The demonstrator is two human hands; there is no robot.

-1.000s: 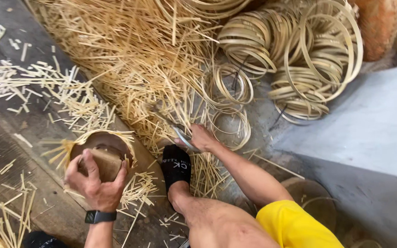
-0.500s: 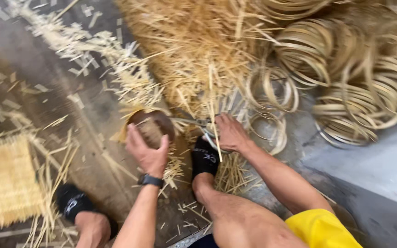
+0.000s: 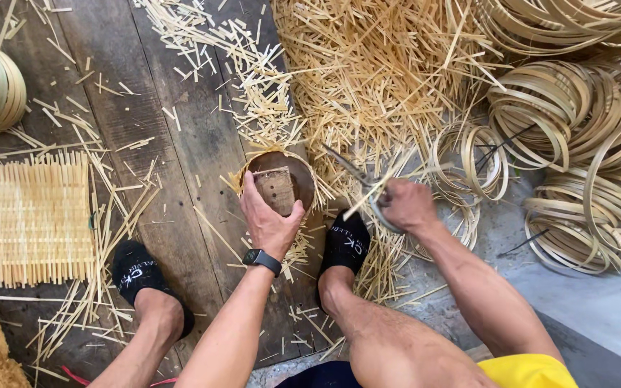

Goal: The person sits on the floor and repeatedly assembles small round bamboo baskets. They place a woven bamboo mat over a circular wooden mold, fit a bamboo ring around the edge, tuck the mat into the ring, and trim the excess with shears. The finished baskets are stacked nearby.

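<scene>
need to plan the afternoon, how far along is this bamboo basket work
Done: a flat woven mat lies on the floor, and hoops are stacked beside a strip pile. In hand: the left hand presses a round mould with strips splayed around it; the right hand holds scissors. Left: the strips around the mould look untrimmed and hoopless.

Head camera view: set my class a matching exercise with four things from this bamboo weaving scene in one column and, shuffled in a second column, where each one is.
Things:
1. round brown wooden mould wrapped in pale bamboo strips
2. grey metal scissors
3. flat square woven bamboo mat
4. black watch

Places:
A. on the left wrist
B. lying on the dark planks at the left of the picture
C. under the left hand, between the two feet
D. in the right hand, blades pointing up and left

Pairs: 1-C, 2-D, 3-B, 4-A
</scene>
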